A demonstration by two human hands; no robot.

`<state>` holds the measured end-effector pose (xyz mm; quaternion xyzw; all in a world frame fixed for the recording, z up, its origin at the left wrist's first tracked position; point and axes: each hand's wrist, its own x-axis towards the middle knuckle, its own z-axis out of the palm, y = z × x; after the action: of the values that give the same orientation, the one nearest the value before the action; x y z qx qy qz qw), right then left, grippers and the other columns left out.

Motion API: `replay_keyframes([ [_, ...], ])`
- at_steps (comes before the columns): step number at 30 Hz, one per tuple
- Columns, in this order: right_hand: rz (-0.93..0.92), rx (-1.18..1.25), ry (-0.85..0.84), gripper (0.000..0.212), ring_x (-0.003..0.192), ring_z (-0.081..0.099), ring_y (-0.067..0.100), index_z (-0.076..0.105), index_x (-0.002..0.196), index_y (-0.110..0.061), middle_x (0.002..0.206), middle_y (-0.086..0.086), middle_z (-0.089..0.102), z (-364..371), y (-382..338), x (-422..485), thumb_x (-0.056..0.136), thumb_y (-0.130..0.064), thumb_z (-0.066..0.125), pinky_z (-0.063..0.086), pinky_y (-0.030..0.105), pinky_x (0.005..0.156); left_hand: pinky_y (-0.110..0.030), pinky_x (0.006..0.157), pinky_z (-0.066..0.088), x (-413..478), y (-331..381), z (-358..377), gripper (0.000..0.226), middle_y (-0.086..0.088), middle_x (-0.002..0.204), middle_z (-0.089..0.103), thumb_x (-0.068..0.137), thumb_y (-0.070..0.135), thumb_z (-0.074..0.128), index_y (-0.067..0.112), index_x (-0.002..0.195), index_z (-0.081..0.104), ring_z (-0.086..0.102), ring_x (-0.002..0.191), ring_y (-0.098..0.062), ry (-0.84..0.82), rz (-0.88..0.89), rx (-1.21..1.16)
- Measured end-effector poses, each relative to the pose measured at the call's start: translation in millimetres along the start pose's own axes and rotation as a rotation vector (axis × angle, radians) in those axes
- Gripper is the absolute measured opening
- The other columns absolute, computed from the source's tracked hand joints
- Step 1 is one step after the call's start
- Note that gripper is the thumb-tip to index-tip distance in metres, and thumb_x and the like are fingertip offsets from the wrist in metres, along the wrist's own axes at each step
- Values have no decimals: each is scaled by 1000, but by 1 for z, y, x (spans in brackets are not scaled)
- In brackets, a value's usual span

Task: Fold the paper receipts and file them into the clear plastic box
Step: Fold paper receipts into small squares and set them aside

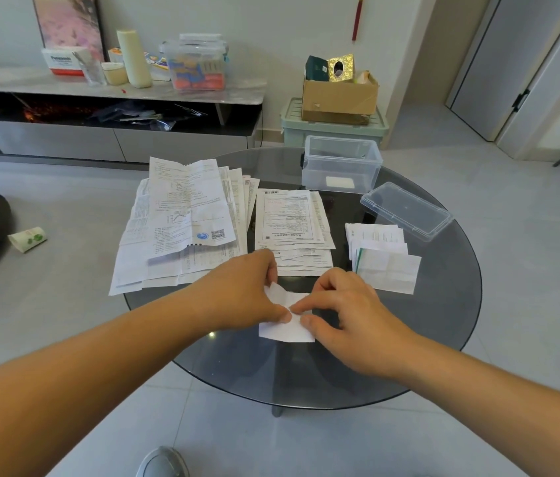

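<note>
Receipt (285,330) looked light, limp, apt to slide on the bench (443,321); my left grip (247,290) and right grip (350,315) both pinched its middle fold.

The left hand (247,287) and right hand (350,311) cover part of the small receipt (285,330), the large paper pile (185,215) hides its lower sheets, its print is too small to read, and the bottom edge cuts off a grey object (163,463).
</note>
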<state>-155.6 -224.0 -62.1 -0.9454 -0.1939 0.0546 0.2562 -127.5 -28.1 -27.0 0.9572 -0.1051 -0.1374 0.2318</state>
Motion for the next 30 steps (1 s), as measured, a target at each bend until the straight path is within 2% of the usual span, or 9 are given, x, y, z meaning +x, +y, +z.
replay_keyframes([
  [3, 15, 22, -19, 25, 108, 36, 4, 67, 119, -44, 105, -23, 39, -1, -1, 0, 97, -47, 54, 42, 29, 96, -26, 68, 56, 3, -3, -5, 43, 6, 87, 61, 82, 32, 80, 29, 109, 47, 63, 76, -15, -18, -16, -111],
  [7, 2, -2, -32, 36, 109, 34, 2, 64, 122, -43, 111, -23, 39, -5, -2, -1, 93, -60, 52, 41, 31, 100, -23, 63, 57, 2, -11, -14, 12, -2, 85, 73, 97, 18, 61, 24, 103, 70, 72, 73, -15, -129, -3, -359],
  [11, -28, -137, -31, 67, 110, 33, 3, 58, 131, -41, 115, -21, 38, -9, -2, -2, 79, -82, 47, 36, 28, 100, -30, 69, 55, -1, -11, -20, 26, -4, 84, 76, 99, 7, 52, 11, 98, 77, 69, 72, -13, -207, -77, -506],
  [14, -47, -206, -19, 82, 107, 31, 3, 54, 135, -41, 115, -21, 37, -10, -2, -4, 70, -90, 46, 33, 25, 96, -29, 75, 57, -5, -15, -20, 29, -4, 91, 77, 93, -1, 54, 15, 104, 76, 70, 79, -16, -262, -11, -457],
  [16, -47, -235, -17, 84, 109, 30, 4, 52, 137, -40, 118, -20, 36, -8, -3, -5, 70, -90, 48, 32, 24, 96, -25, 76, 57, -7, -17, -15, 26, -4, 89, 76, 89, 5, 64, 22, 104, 76, 68, 76, -18, -202, 62, -361],
  [19, -64, -233, 2, 73, 108, 31, 4, 55, 133, -39, 118, -18, 38, -5, -3, -7, 76, -84, 49, 31, 23, 94, -20, 67, 55, -9, -16, -9, 11, 5, 80, 74, 88, 20, 73, 28, 93, 78, 66, 71, -14, -15, 149, -252],
  [22, -77, -194, 23, 51, 103, 33, 3, 61, 121, -40, 111, -19, 40, -3, -1, -8, 86, -74, 47, 34, 23, 90, -17, 72, 52, -9, -17, -3, 5, 14, 87, 67, 88, 34, 74, 31, 84, 75, 62, 85, -2, 74, 255, -167],
  [24, -72, -158, 47, 39, 98, 37, 4, 64, 113, -39, 104, -19, 44, -3, -1, -8, 91, -66, 48, 36, 24, 87, -13, 75, 48, -7, -19, 0, 8, 16, 94, 61, 89, 38, 71, 33, 84, 70, 58, 92, 0, 90, 318, -138],
  [30, -4, -29, 98, 16, 92, 50, 6, 59, 103, -37, 95, -20, 56, -9, 0, -8, 94, -50, 57, 45, 25, 82, -10, 66, 44, -4, -18, 8, 6, 15, 87, 64, 93, 36, 65, 32, 90, 64, 57, 85, 2, 79, 291, -94],
])
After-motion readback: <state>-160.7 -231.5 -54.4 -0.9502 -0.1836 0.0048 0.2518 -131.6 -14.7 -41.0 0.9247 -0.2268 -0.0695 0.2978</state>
